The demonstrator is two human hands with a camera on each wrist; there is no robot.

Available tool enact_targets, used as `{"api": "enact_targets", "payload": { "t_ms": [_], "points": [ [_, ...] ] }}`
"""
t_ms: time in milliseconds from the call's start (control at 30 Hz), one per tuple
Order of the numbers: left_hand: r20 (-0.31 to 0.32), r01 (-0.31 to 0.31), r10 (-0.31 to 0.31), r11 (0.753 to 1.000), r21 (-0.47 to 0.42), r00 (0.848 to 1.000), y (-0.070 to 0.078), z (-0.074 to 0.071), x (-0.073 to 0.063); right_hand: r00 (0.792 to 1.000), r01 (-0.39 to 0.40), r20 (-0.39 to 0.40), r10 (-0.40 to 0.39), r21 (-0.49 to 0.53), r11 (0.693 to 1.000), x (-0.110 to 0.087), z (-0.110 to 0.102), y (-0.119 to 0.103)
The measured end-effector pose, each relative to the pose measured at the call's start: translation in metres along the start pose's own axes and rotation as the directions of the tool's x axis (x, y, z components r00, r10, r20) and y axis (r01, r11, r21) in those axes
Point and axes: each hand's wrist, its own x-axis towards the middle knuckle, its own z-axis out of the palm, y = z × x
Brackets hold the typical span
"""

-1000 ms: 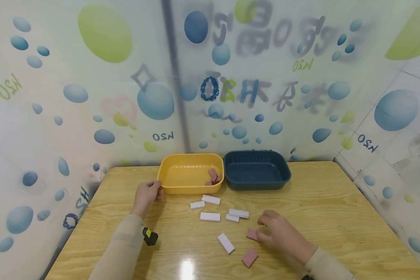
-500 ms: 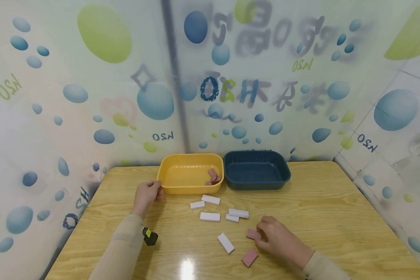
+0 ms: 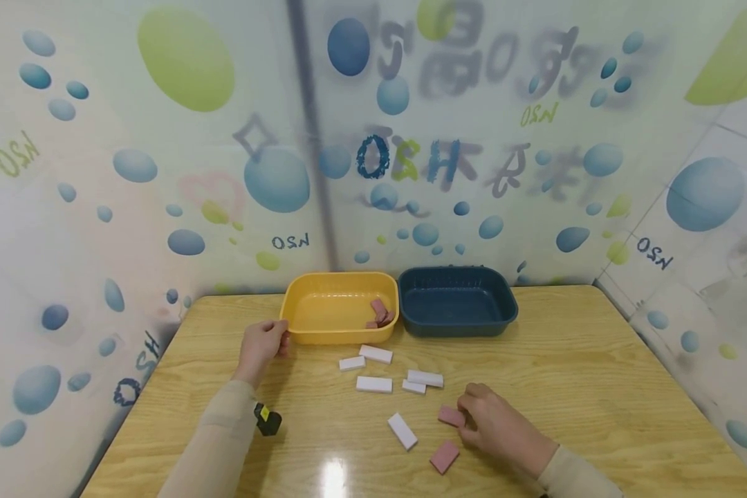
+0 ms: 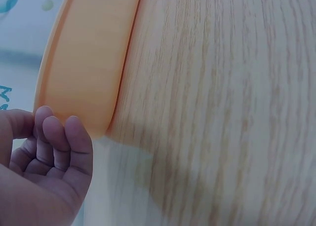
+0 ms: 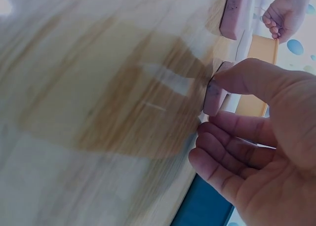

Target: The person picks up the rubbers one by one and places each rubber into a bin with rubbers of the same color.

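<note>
The left hand (image 3: 263, 349) pinches the rim of the yellow plastic basket (image 3: 339, 337) at its near left corner. In the left wrist view, the thumb and curled fingertips meet at that basket's (image 4: 91, 63) edge. On the right of the table, the right hand (image 3: 501, 423) holds a small pink block (image 3: 451, 416) between thumb and index finger. The right wrist view shows the pink block (image 5: 214, 95) low at the tabletop, its other fingers loosely curled. Just nearer lies a second pink block (image 3: 445, 456). Several pink blocks (image 3: 380, 309) lie in the yellow basket's right end.
A dark blue basket (image 3: 457, 330) stands right of the yellow one, against the patterned wall. Several white blocks lie mid-table, among them a tilted white block (image 3: 402, 431) left of the pink ones and a pair of touching white blocks (image 3: 425, 378).
The right hand has shifted slightly nearer, and its thumb and index finger have come together on the pink block. The left hand stays on the yellow basket's rim.
</note>
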Motion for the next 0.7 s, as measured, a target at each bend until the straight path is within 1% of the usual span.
{"api": "enact_targets", "payload": {
  "t_ms": [133,367,500,700],
  "points": [
    [0.0,-0.001,0.001,1.0,0.002,1.0,0.0004,0.0001,-0.0005,1.0,0.02,-0.01,-0.02,-0.015,1.0,0.0,0.0003,-0.0005],
    [0.002,0.005,-0.005,1.0,-0.012,1.0,0.0011,0.0006,-0.0018,1.0,0.027,-0.002,-0.027,-0.058,0.998,0.0017,-0.001,-0.0027],
    [0.005,0.01,-0.01,1.0,-0.012,1.0,0.0017,0.0004,-0.0027,1.0,0.029,0.0,-0.029,-0.057,0.998,0.0028,-0.002,-0.0034],
    [0.005,0.006,-0.006,1.0,-0.019,1.0,0.003,0.0001,-0.0032,1.0,0.018,-0.002,-0.018,-0.028,0.999,0.0037,-0.0029,-0.0029]
  ]
}}
